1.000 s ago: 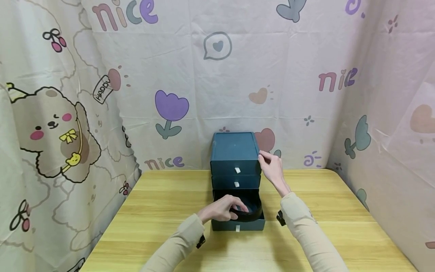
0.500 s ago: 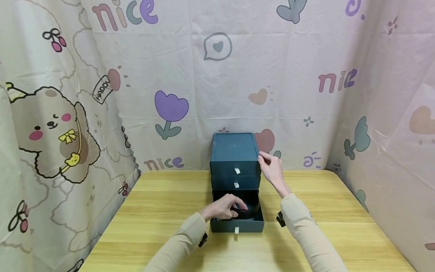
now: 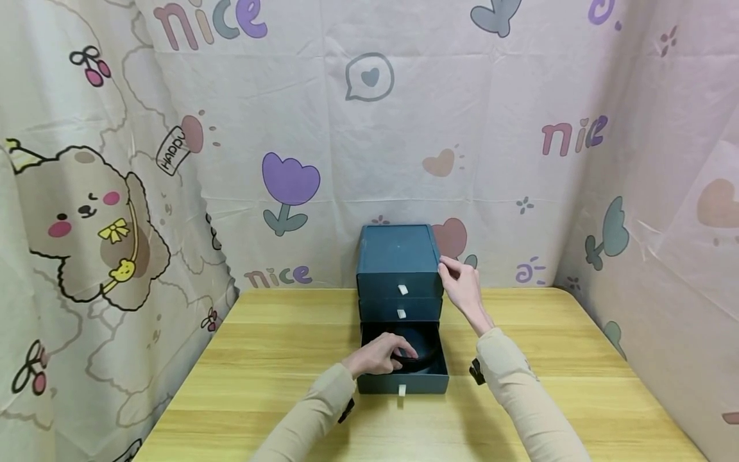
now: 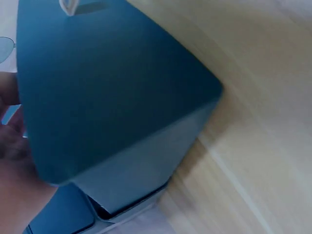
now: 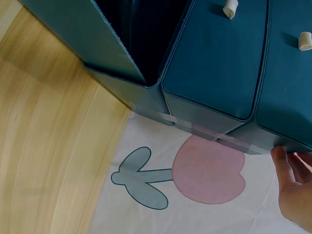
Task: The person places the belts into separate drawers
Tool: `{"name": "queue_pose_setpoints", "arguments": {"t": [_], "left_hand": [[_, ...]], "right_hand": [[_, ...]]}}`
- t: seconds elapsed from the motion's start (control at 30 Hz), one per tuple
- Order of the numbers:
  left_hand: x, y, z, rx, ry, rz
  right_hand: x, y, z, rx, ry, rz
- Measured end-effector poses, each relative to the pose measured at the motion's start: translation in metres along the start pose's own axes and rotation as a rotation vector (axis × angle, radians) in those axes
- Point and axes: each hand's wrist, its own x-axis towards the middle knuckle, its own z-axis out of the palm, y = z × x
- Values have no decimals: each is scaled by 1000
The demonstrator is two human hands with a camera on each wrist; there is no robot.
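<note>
A dark blue three-drawer box [image 3: 398, 250] stands at the table's back, its bottom drawer [image 3: 375, 384] pulled out. Inside that drawer is a black ring-shaped band [image 3: 420, 366], whose exact kind I cannot tell. My left hand [image 3: 376, 355] reaches over the drawer's left side and pinches the band's near left rim. In the left wrist view the drawer front hides most of this hand [image 4: 19, 175] and the whole band. My right hand [image 3: 464, 292] touches the box's upper right edge with its fingertips; the right wrist view shows them against the side near the top drawer.
The two upper drawers are closed, each with a small whitish pull tab [image 3: 403, 289]. The box stands on a wooden table [image 3: 277, 359]. Behind and beside the table hangs a printed cloth [image 3: 369, 147], close to the back of the box.
My left hand has lowered the black band from above the drawer front down into the bottom drawer. The right hand and the box have stayed in place.
</note>
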Motion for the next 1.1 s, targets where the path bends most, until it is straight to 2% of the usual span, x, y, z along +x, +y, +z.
{"name": "queue_pose_setpoints", "arguments": {"t": [0.33, 1.1], "left_hand": [[1, -10, 6, -37, -4, -16], [-2, -17, 10, -73, 8, -59]], "right_hand": [[1, -2, -1, 5, 10, 6], [1, 0, 0, -2, 12, 9]]}}
